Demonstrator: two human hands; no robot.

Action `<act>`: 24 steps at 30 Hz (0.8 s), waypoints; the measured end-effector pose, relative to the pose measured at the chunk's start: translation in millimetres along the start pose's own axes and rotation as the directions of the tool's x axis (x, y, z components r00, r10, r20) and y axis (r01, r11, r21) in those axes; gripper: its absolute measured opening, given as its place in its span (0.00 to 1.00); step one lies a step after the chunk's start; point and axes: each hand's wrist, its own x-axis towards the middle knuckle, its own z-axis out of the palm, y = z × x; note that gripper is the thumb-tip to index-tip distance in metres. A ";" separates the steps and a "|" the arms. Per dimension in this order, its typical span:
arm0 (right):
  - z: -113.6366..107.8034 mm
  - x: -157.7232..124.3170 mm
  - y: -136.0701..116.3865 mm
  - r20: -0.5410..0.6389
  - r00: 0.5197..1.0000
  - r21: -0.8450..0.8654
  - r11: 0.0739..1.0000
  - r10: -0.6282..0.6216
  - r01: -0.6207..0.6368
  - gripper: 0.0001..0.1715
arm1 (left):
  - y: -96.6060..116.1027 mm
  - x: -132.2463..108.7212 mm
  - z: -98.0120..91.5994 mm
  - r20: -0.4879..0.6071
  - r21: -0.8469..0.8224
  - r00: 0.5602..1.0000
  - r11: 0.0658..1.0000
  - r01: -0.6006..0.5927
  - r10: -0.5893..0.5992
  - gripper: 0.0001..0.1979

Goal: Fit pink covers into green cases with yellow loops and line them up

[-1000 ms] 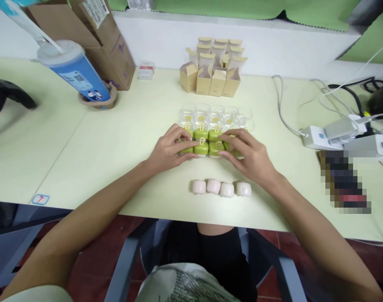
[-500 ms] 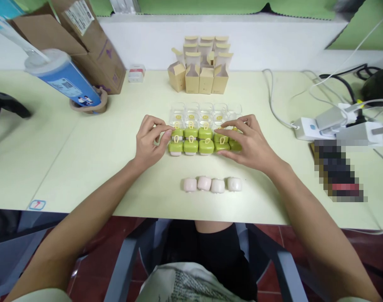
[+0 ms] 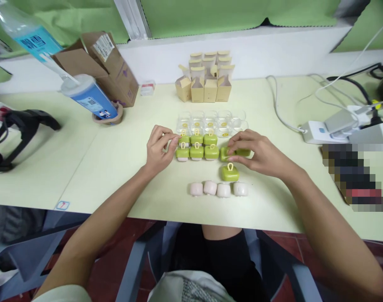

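Several glossy green caps with yellow loops stand in two rows; a front-row green cap [image 3: 197,151] sits over a pale base. At the rear row's left end, my left hand [image 3: 161,149] has thumb and forefinger pinched against a cap's edge; anything between the fingertips is hidden. My right hand [image 3: 257,153] grips a green cap [image 3: 224,154] at the right, between thumb and fingers, partly covering the caps there. Nearer to me stands a separate green cap [image 3: 230,173], its loop upright. In front of it lie pale pinkish rounded pieces, one being a pale piece [image 3: 223,190].
Clear plastic cups [image 3: 210,121] stand behind the caps, with small open cardboard boxes [image 3: 210,90] farther back. A blue cup [image 3: 93,100] and large carton [image 3: 116,71] are at left. The power strip [image 3: 320,133], cables and a blurred-out phone-like object [image 3: 352,176] lie right.
One green cap now stands apart, nearer to the pale pieces. My right hand has shifted onto another cap at the right end. My left hand keeps its place; the view has tilted and shifted.
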 end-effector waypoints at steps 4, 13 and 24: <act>0.9 1.7 -3.1 -0.045 0.998 -0.031 0.999 -0.041 0.040 0.09 | 2.0 4.7 -1.0 -0.017 -0.006 0.999 0.999 -0.043 0.043 0.07; -1.3 0.8 -4.4 -0.609 0.737 0.438 0.899 0.294 0.003 0.14 | 94.0 -4.2 -49.8 0.577 -0.133 0.796 0.983 -0.128 0.182 0.28; 24.6 11.9 -27.9 -0.107 0.897 0.923 0.378 0.429 -0.070 0.23 | 99.3 12.3 -45.4 0.348 -0.220 0.935 0.964 0.149 -0.065 0.22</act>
